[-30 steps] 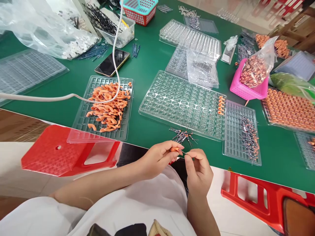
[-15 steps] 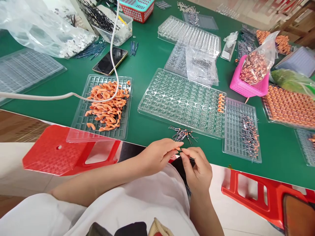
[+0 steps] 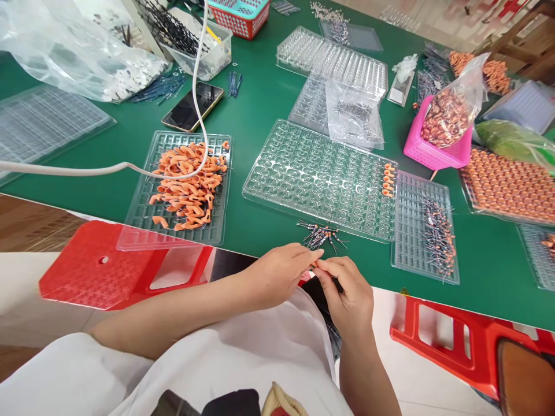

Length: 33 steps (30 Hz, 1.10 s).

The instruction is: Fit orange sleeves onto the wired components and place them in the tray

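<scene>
The left hand (image 3: 277, 277) grasps a small orange part (image 3: 314, 264), mostly hidden between its fingers. The right hand (image 3: 352, 297) has thumb and index finger drawn together at the part; what they grip cannot be told. Just beyond the fingertips lies a cluster of thin dark pieces with orange tips (image 3: 323, 237). Farther beyond: a clear plastic tray with moulded cavities (image 3: 312, 173). Left of the fingers: a heap of curved orange pieces (image 3: 191, 185).

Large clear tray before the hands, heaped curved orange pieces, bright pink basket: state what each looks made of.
Large clear molded tray: probably thin plastic, glossy; see-through with white glints.
Heaped curved orange pieces: plastic or rubber, unclear which; mostly matte, few highlights.
Bright pink basket: likely molded plastic, smooth; uniform colour, perforated wall.
</scene>
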Each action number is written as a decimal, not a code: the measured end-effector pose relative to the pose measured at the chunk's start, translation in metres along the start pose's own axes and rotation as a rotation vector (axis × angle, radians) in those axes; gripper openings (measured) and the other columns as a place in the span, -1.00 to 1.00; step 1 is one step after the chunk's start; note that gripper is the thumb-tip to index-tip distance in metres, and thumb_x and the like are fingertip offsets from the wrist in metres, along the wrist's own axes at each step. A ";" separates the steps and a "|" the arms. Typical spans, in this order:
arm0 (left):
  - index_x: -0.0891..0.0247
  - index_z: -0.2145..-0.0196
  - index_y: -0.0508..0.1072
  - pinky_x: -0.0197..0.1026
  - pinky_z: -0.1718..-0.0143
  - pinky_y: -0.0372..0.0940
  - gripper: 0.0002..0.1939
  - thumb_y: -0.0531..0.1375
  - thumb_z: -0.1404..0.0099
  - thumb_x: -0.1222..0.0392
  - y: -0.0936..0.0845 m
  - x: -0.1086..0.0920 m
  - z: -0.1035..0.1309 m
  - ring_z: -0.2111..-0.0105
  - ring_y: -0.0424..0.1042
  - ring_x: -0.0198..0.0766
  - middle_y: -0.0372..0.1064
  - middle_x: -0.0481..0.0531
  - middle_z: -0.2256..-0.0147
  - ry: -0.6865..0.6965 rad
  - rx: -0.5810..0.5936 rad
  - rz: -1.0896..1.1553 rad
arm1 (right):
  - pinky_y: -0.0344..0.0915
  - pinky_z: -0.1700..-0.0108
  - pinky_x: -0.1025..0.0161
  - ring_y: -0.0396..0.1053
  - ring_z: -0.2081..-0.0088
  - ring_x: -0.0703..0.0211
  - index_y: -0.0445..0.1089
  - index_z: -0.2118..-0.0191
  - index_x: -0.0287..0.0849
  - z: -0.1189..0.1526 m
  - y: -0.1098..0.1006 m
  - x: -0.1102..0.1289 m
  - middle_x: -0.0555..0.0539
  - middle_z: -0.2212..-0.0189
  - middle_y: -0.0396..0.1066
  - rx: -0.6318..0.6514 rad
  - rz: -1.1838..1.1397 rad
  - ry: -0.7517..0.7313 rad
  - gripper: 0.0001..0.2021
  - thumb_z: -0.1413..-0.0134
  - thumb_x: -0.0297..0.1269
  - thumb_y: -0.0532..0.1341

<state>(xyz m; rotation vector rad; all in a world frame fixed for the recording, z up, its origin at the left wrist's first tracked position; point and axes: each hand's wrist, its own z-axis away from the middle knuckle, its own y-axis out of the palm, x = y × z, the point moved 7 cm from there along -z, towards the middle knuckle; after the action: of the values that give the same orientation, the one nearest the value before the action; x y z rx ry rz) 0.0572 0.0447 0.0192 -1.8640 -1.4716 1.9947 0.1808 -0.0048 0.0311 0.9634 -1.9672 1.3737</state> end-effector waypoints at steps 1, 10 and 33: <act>0.37 -0.19 0.23 -0.10 0.11 0.36 -0.56 -0.07 -0.38 0.43 0.000 0.000 0.000 0.13 0.41 -0.14 0.45 0.24 0.11 -0.008 0.004 -0.006 | 0.40 0.26 0.18 0.44 0.27 0.17 0.45 0.09 -0.05 0.000 0.000 0.000 -0.05 0.27 0.49 -0.001 -0.006 -0.001 -0.79 -0.21 -0.47 0.24; 0.33 -0.18 0.17 -0.03 -0.01 0.34 -0.61 -0.05 -0.43 0.32 0.003 0.004 0.000 0.02 0.43 -0.09 0.43 0.23 0.01 -0.161 0.024 0.089 | 0.39 0.32 0.19 0.41 0.34 0.19 0.44 0.12 -0.04 0.002 -0.001 -0.003 -0.02 0.32 0.51 -0.066 -0.098 0.010 -0.78 -0.16 -0.48 0.30; 0.28 -0.02 0.27 -0.09 0.01 0.34 -0.76 -0.07 -0.46 0.26 0.000 0.001 0.004 0.07 0.45 -0.14 0.45 0.17 0.06 -0.178 -0.016 0.112 | 0.42 0.28 0.13 0.44 0.29 0.14 0.48 0.09 0.01 0.008 0.001 -0.007 -0.04 0.28 0.51 -0.092 -0.197 0.079 -0.73 -0.16 -0.50 0.27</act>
<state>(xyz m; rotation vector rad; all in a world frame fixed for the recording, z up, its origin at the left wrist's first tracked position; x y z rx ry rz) 0.0540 0.0429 0.0181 -1.8568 -1.4574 2.2592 0.1836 -0.0104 0.0221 1.0151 -1.8081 1.1843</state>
